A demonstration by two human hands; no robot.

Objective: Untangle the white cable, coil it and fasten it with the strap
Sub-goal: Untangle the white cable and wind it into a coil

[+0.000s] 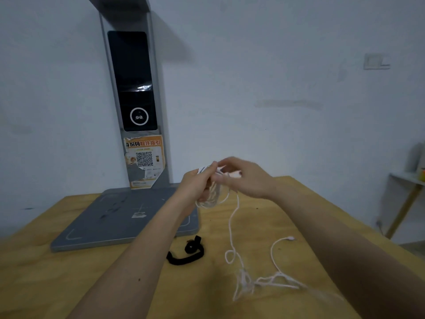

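Coiling underway: left hand [195, 180] fingers clamp white cable [212, 196] loops, right hand [243, 178] fingers pinch the strand; next, wind in the slack beside the strap [186, 254].

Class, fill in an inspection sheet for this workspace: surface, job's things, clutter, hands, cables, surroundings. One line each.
Surface: wooden table, bare apart from the items below.
Job's things: white cable, partly coiled in the hands, the rest trailing tangled on the table; black strap lying loose, unused.
Clutter: grey scanner stand with a dark screen and an orange QR sticker.
Hands: left hand grips the coil; right hand pinches the cable beside it.
Cables: only the white cable; its plug end lies on the table.
Surroundings: pale wall; wall switch; small side table at right.
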